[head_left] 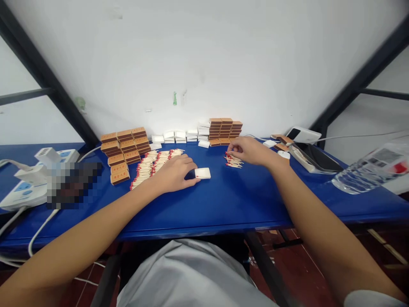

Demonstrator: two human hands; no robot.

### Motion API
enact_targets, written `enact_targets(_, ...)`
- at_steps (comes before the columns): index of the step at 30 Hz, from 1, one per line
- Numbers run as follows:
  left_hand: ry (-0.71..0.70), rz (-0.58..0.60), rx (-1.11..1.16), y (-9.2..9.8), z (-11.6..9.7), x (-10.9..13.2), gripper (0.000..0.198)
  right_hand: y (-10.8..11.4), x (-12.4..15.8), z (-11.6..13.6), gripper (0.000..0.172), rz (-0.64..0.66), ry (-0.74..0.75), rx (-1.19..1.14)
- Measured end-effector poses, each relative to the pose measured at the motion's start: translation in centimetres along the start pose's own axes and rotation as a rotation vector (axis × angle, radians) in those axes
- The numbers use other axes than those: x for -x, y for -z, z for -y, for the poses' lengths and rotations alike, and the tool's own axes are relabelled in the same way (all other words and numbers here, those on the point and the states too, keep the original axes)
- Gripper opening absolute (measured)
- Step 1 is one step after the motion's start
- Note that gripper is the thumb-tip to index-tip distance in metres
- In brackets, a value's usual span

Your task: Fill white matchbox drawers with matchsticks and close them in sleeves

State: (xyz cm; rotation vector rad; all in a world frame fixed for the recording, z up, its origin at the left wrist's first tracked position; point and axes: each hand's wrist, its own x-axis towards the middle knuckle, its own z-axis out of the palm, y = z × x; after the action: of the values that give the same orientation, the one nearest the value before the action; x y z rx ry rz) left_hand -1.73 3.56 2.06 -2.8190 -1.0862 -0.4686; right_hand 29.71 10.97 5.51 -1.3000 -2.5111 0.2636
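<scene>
"Blue table (204, 209): state the working positions."
"Hands apart. Left hand (175, 174), thumb and fingers parted, beside the white tray (203, 173); right hand (245, 149), fingertips bunched at the loose matches (234, 163), grip unclear."
"Technique?"
"Steady the tray lightly; pinch few matches, heads aligned."

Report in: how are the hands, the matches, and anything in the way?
Left hand at small white tray. Right hand at loose match pile. Possible obstacle: match rows beside left hand.

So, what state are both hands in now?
Left hand: half-open at small white rectangular box; grip unclear.
Right hand: fingers curled at red-tipped wooden matches; hold unclear.
</scene>
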Motion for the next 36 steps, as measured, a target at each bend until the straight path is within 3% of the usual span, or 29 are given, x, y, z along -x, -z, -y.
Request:
enact_targets(4, -0.03, -0.055, -0.059, 0.4, 0.0, 0.1, 0.03, 0.9, 0.4, -2.2, 0.025, 0.146, -0.073, -0.075)
enact_targets(10, -0.022, -0.025, -0.036, 0.2, -0.4, 0.3, 0.031, 1.6, 1.1, -2.6, 0.023, 0.333, -0.145, -0.047)
enact_targets(16, 0.003, -0.014, 0.002, 0.1, -0.7, 0.2, 0.031, 0.9, 1.0, -2.3, 0.017, 0.356, -0.153, -0.036)
enact_targets(30, -0.041, -0.028, -0.001, 0.0, -0.7, 0.3, 0.029, 0.0, 0.8, -1.7, 0.026, 0.444, -0.093, -0.096)
enact_targets(36, -0.035, -0.02, -0.004, -0.1, -0.7, 0.3, 0.028, 0.3, 0.8, -1.8, 0.034, 0.404, -0.08, -0.107)
